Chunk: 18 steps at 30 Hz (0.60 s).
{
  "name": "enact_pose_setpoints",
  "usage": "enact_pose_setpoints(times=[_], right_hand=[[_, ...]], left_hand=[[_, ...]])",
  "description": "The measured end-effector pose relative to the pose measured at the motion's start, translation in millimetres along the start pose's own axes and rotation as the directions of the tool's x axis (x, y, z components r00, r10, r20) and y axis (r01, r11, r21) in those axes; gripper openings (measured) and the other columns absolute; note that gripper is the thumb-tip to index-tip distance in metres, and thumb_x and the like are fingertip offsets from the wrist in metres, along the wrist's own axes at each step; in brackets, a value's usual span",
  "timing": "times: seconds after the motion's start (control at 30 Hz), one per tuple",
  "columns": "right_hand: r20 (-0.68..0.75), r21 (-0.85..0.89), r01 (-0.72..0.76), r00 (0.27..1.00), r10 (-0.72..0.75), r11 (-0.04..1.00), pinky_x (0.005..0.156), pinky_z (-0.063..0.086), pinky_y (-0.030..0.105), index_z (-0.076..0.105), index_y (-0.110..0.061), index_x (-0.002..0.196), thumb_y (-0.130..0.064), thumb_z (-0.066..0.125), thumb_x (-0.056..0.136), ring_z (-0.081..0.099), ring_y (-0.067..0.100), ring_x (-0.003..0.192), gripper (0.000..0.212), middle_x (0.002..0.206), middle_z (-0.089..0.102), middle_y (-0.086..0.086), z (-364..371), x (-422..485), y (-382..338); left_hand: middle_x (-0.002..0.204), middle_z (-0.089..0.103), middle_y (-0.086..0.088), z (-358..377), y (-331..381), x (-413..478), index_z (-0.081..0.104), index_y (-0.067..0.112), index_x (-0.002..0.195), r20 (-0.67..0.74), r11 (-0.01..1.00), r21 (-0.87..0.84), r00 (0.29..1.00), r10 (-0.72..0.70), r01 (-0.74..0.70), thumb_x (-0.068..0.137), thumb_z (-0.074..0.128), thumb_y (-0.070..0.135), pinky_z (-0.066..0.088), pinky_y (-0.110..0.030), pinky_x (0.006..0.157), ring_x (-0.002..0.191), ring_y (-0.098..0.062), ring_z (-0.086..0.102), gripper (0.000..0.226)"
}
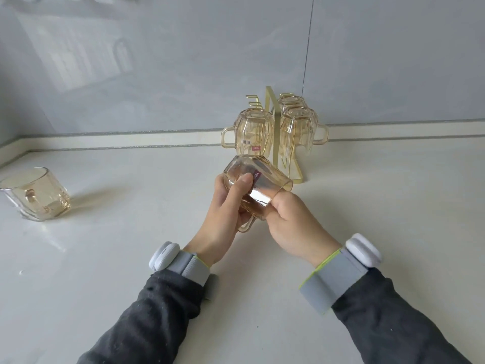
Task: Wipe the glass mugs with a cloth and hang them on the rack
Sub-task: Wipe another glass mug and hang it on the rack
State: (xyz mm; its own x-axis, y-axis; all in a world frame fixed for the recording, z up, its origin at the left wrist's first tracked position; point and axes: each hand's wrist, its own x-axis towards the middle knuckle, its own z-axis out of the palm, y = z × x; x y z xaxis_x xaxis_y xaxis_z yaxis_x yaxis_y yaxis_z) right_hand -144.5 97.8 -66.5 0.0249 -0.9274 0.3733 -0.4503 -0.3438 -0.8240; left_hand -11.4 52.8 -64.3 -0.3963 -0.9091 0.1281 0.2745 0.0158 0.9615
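Both hands hold one amber glass mug (pixel 265 183) on its side above the counter, in front of the rack. My left hand (pixel 225 206) wraps its body with the thumb on the glass; the handle pokes out below the palm. My right hand (pixel 291 224) grips the rim end, fingers inside the mouth. The gold wire rack (pixel 270 111) stands at the back against the wall. Three amber mugs hang upside down on it: one on the left (pixel 252 130), two on the right (pixel 298 127). Another mug (pixel 36 195) rests tilted on the counter at far left. No cloth is visible.
The white counter (pixel 131 258) runs to a raised back edge and a glossy grey wall (pixel 183 61). Free gold hooks (pixel 253 99) stick out at the rack's upper left. Grey bands with white sensors sit on both wrists.
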Motion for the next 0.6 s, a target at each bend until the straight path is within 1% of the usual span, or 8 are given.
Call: enact_pose_setpoints(times=[0.07, 0.17, 0.23, 0.3, 0.37, 0.47, 0.53, 0.6], right_hand=[[0.021, -0.222, 0.065, 0.998, -0.062, 0.973, 0.091, 0.053, 0.032, 0.056, -0.020, 0.141, -0.009, 0.035, 0.084, 0.063, 0.021, 0.103, 0.062, 0.126, 0.064, 0.001, -1.4, -2.4, 6.9], [0.077, -0.484, 0.184, 0.983, -0.167, 0.856, 0.091, 0.055, 0.046, 0.049, -0.023, 0.146, -0.002, 0.044, 0.092, 0.057, 0.037, 0.119, 0.058, 0.147, 0.050, 0.003, -3.4, 0.9, 14.3], [0.075, -0.480, 0.192, 0.981, -0.178, 0.856, 0.092, 0.054, 0.046, 0.049, -0.021, 0.147, -0.003, 0.044, 0.093, 0.056, 0.036, 0.120, 0.057, 0.146, 0.051, 0.005, -1.2, 0.4, 14.6], [0.038, -0.348, 0.113, 0.994, -0.106, 0.931, 0.097, 0.053, 0.045, 0.047, -0.022, 0.148, -0.007, 0.039, 0.088, 0.061, 0.034, 0.117, 0.062, 0.137, 0.060, 0.007, 1.6, 0.0, 10.5], [0.018, -0.178, 0.051, 0.999, -0.049, 0.983, 0.097, 0.054, 0.046, 0.051, -0.025, 0.144, -0.006, 0.036, 0.085, 0.066, 0.031, 0.107, 0.063, 0.121, 0.069, 0.007, 3.4, -1.3, 5.5], [0.052, 0.247, -0.040, 0.998, 0.028, 0.968, 0.093, 0.055, 0.053, 0.058, -0.017, 0.137, 0.015, 0.035, 0.085, 0.065, 0.037, 0.102, 0.065, 0.117, 0.070, 0.015, 4.1, -1.2, -4.1], [0.097, 0.624, -0.116, 0.993, 0.071, 0.773, 0.097, 0.054, 0.037, 0.055, -0.005, 0.140, 0.028, 0.033, 0.078, 0.063, 0.030, 0.115, 0.073, 0.129, 0.066, 0.019, 2.1, -3.8, -9.6], [0.139, 0.836, -0.163, 0.987, 0.085, 0.523, 0.115, 0.038, 0.042, 0.048, -0.002, 0.145, 0.024, 0.036, 0.074, 0.056, 0.031, 0.130, 0.077, 0.140, 0.059, 0.021, -0.5, -3.4, -10.5]], left_hand=[[0.074, 0.064, 0.000, 1.9, 1.3, -2.2, 0.045, 0.014, 0.118, -0.002, 1.000, 0.022, 1.000, -0.007, 0.007, 0.083, 0.067, 0.054, 0.044, -0.040, 0.068, 0.062, -0.017, 0.061, 0.057], [0.093, 0.068, -0.017, 5.5, 4.1, -4.3, 0.045, 0.012, 0.128, -0.021, 0.998, 0.054, 1.000, -0.021, 0.022, 0.072, 0.073, 0.062, 0.053, -0.064, 0.088, 0.079, -0.028, 0.071, 0.080], [0.105, 0.064, -0.023, 5.7, 4.8, -4.8, 0.046, 0.011, 0.128, -0.033, 0.999, 0.028, 0.999, -0.022, 0.023, 0.075, 0.074, 0.060, 0.061, -0.056, 0.082, 0.084, -0.029, 0.068, 0.077], [0.102, 0.059, -0.018, 4.5, 4.7, -3.4, 0.047, 0.014, 0.122, -0.033, 1.000, 0.007, 0.999, -0.024, 0.025, 0.080, 0.072, 0.057, 0.056, -0.037, 0.069, 0.080, -0.026, 0.061, 0.065], [0.089, 0.056, -0.009, 1.6, 1.2, -3.8, 0.046, 0.017, 0.112, -0.023, 0.999, 0.034, 1.000, -0.012, 0.013, 0.090, 0.071, 0.052, 0.048, -0.029, 0.062, 0.068, -0.017, 0.055, 0.048], [0.078, 0.050, -0.001, 1.0, -0.7, -4.4, 0.042, 0.018, 0.105, -0.006, 0.999, 0.050, 1.000, 0.014, -0.014, 0.104, 0.060, 0.036, 0.040, -0.018, 0.049, 0.052, -0.006, 0.049, 0.025], [0.080, 0.053, -0.001, 2.1, -0.2, -6.0, 0.043, 0.015, 0.113, 0.005, 0.998, 0.041, 0.999, 0.038, -0.039, 0.097, 0.065, 0.039, 0.042, -0.016, 0.049, 0.053, -0.006, 0.052, 0.036], [0.078, 0.056, 0.003, 3.1, 2.6, -7.6, 0.044, 0.013, 0.120, 0.015, 0.998, 0.025, 0.998, 0.065, -0.066, 0.089, 0.063, 0.042, 0.041, -0.016, 0.049, 0.054, -0.006, 0.052, 0.047]])
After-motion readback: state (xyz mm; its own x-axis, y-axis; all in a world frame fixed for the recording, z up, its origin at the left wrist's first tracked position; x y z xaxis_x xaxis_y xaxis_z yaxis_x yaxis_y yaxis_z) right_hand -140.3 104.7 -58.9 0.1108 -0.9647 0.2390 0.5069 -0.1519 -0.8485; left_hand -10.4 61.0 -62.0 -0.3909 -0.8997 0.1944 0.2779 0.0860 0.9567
